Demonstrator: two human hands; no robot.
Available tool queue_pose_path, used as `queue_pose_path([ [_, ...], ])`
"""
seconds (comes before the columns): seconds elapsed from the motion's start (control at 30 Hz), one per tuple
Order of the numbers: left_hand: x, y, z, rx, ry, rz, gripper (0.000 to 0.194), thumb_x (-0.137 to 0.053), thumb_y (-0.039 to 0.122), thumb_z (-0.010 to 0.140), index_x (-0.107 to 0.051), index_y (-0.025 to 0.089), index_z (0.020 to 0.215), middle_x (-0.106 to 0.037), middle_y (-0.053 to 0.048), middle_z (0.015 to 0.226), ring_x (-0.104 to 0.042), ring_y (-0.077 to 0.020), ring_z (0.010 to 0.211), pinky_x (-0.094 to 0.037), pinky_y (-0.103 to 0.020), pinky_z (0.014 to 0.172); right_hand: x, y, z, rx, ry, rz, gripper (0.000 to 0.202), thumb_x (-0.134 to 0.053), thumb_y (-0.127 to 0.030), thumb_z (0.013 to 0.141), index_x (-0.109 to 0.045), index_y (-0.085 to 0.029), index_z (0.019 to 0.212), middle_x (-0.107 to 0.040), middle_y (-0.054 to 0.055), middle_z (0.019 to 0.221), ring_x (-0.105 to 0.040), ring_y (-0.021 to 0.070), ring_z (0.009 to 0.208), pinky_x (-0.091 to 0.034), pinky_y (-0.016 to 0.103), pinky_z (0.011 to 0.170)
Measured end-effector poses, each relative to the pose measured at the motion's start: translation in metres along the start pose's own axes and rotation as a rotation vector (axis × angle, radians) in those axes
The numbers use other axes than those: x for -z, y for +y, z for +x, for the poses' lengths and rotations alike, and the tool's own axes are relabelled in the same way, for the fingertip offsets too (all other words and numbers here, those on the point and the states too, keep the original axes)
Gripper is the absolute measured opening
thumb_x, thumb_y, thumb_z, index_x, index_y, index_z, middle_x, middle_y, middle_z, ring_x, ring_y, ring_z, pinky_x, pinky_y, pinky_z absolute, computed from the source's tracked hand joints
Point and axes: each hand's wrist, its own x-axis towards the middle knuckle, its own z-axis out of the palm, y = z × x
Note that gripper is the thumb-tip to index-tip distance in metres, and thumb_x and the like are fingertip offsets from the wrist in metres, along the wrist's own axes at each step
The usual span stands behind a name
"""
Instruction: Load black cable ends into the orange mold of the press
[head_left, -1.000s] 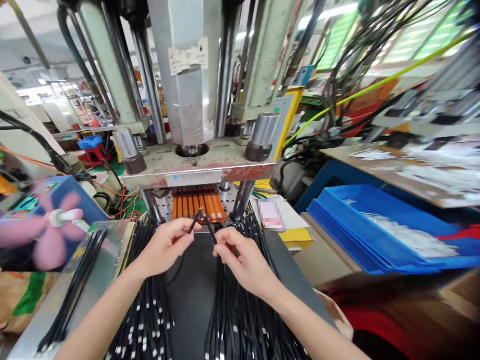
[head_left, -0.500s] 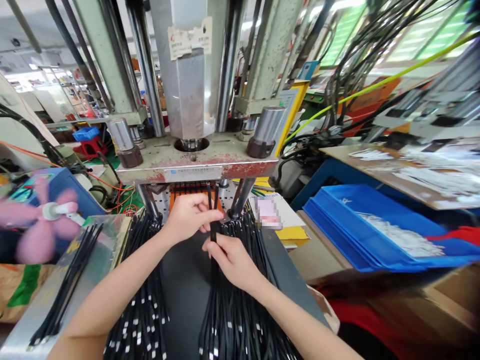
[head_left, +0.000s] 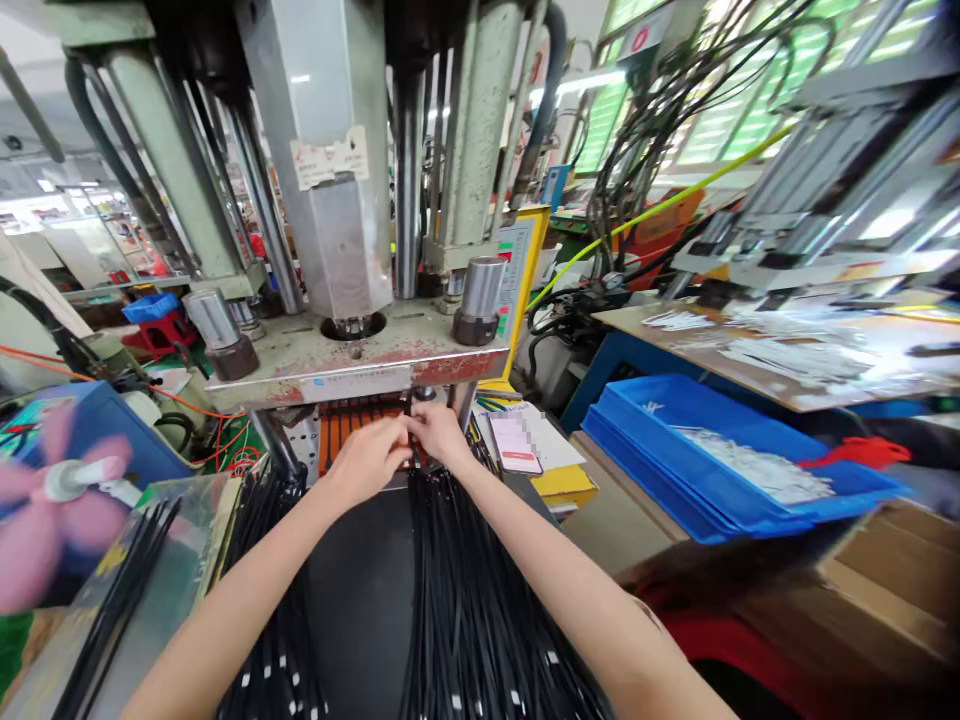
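Both hands meet at the right end of the orange mould under the press plate. My left hand has its fingers curled together, and what they pinch is hidden. Touching it, my right hand is closed near a black strap at the mould's edge; its fingertips are partly covered. Black straps lie in rows across the mould. A large bundle of black straps hangs below my right hand, and another bundle lies to the left, both with small light tips.
Blue trays with white pieces stand at the right, below a board. A phone rests on papers beside the press. More straps lie on the left metal table, near a pink fan.
Both hands have moved forward from above the dark table to the mould. The black strap they held upright is now mostly hidden. The view has shifted to the right.
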Motion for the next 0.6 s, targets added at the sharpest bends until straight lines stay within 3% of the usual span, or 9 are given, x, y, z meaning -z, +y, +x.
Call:
queue_pose_path([
  [0.07,-0.012,-0.016,-0.012,-0.174,-0.188,0.138,0.019,-0.052,0.022,0.088,-0.060,0.018,0.105,-0.065,-0.009,0.114,-0.059,-0.0200,0.110,-0.046,-0.036,0.096,-0.002,-0.002,0.002,-0.012,-0.022,-0.007,0.030,-0.060,-0.028,0.079,-0.053,-0.018,0.052,-0.056,-0.004,0.050,-0.053,0.0108,0.053,-0.036,0.020,0.055],
  [0.17,-0.020,-0.024,-0.020,-0.286,-0.264,0.318,0.031,-0.043,0.019,0.092,-0.054,0.016,0.122,-0.058,-0.011,0.129,-0.052,-0.0201,0.123,-0.035,-0.040,0.110,0.000,-0.005,0.002,-0.027,-0.054,-0.024,0.027,-0.056,-0.021,0.082,-0.057,-0.019,0.055,-0.061,-0.003,0.053,-0.060,0.0121,0.058,-0.041,0.020,0.062],
  [0.27,-0.024,-0.016,-0.019,-0.256,-0.264,0.443,0.036,-0.046,0.026,0.093,-0.051,0.013,0.126,-0.059,-0.013,0.126,-0.054,-0.0224,0.119,-0.032,-0.041,0.111,0.005,-0.007,-0.001,-0.036,-0.084,-0.051,0.024,-0.052,-0.018,0.084,-0.063,-0.020,0.063,-0.065,-0.001,0.058,-0.064,0.0140,0.064,-0.043,0.021,0.067],
  [0.33,-0.026,-0.007,-0.019,-0.228,-0.268,0.473,0.049,-0.052,0.036,0.090,-0.046,0.010,0.131,-0.057,-0.016,0.127,-0.050,-0.0264,0.123,-0.031,-0.041,0.111,0.008,-0.008,-0.003,-0.044,-0.092,-0.074,0.022,-0.051,-0.017,0.084,-0.066,-0.021,0.068,-0.067,0.000,0.062,-0.065,0.0159,0.068,-0.044,0.023,0.069],
  [0.47,-0.024,0.004,-0.023,-0.157,-0.313,0.426,0.068,-0.049,0.052,0.087,-0.037,0.009,0.138,-0.041,-0.019,0.142,-0.037,-0.0311,0.133,-0.030,-0.045,0.110,0.005,-0.007,-0.005,-0.053,-0.089,-0.104,0.014,-0.058,-0.015,0.078,-0.069,-0.022,0.079,-0.069,0.002,0.079,-0.065,0.0182,0.079,-0.044,0.026,0.077],
  [0.6,-0.017,-0.002,-0.008,-0.035,-0.392,0.338,0.063,-0.030,0.053,0.093,-0.031,0.016,0.143,-0.034,-0.012,0.149,-0.033,-0.0249,0.136,-0.010,-0.056,0.115,-0.005,-0.001,0.000,-0.094,-0.033,-0.119,0.021,-0.051,-0.012,0.081,-0.067,-0.017,0.095,-0.066,0.009,0.097,-0.061,0.0211,0.093,-0.041,0.031,0.087],
])
